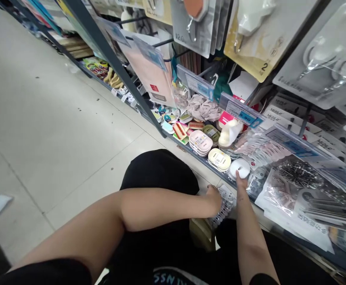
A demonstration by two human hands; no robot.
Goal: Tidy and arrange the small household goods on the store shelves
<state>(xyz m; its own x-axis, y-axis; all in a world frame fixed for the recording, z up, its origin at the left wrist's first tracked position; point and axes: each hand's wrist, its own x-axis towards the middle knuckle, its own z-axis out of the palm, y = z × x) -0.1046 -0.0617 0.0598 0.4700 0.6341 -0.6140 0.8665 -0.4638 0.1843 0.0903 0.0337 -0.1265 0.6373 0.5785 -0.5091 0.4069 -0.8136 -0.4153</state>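
My left hand (213, 201) is closed around a clear pack of hair clips (224, 206), low in front of the shelf between my knees. The pack has a pale card at its top, and my hand covers part of it. At the shelf's front edge, my right hand (241, 181) grips a white round disc (240, 168), one digit lying on its top; the other fingers are mostly hidden. Just left of the disc is a stack of cream oval boxes (219, 158). Pink oval boxes (200, 141) are stacked beyond that.
Cards of wall hooks (251, 31) hang above the bottom shelf. Price tags (241, 111) jut out over the goods. Grey hair ties (205, 107), combs (180, 131) and bagged items (280, 194) crowd the shelf. A dark metal post (116, 63) stands at the left, beside the tiled floor (56, 118).
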